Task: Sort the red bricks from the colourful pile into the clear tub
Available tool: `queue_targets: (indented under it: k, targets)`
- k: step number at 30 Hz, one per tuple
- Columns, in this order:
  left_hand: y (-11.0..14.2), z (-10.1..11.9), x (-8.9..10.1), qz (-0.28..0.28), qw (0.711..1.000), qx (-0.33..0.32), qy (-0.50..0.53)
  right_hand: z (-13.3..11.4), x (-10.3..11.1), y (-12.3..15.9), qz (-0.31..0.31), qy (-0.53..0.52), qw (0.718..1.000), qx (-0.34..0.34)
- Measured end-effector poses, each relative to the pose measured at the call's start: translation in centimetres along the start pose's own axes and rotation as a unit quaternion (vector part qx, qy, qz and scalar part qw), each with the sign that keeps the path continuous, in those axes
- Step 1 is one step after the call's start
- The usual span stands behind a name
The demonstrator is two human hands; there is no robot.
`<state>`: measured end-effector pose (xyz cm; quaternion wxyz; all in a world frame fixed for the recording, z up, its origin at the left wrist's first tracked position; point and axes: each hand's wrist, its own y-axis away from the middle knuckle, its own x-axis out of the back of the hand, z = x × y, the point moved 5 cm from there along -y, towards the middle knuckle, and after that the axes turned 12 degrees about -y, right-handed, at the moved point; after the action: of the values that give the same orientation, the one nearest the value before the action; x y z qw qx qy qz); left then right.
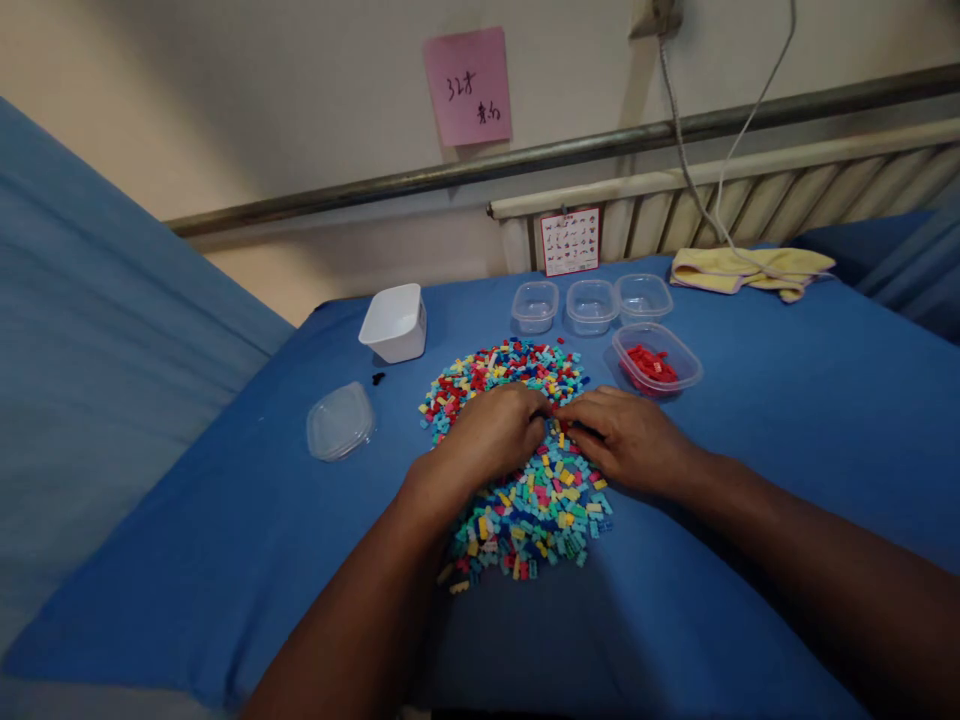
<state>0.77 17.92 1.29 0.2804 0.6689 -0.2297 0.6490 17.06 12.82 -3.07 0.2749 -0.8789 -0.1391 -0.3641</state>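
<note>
My left hand (491,432) and right hand (626,435) rest curled on the mixed brick pile (525,470); whether either grip pinches a brick, I cannot tell. Just beyond my right grip, one tub (679,345) holds red bricks (649,364); three tubs (591,304) behind stand unfilled. Most sorting remains.

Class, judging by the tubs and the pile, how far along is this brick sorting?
Done: some red bricks sit in one tub. In hand: the left hand and right hand rest on the mixed pile. Left: most of the pile; three clear tubs hold nothing.
</note>
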Motion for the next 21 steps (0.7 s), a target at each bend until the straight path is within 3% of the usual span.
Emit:
queue_targets:
  k: [8,17,21]
  targets:
    - [-0.7,0.5,-0.4,-0.017,0.996,-0.002,-0.09,0.5,0.1,-0.2,-0.014,0.03,0.999,-0.04]
    - [0.3,0.0,0.3,0.002,0.996,0.024,-0.082,0.0,0.6,-0.4,-0.021,0.023,0.996,-0.082]
    - [0.3,0.8,0.2,-0.009,0.996,-0.002,-0.087,0.3,0.4,-0.6,-0.029,0.018,0.992,-0.119]
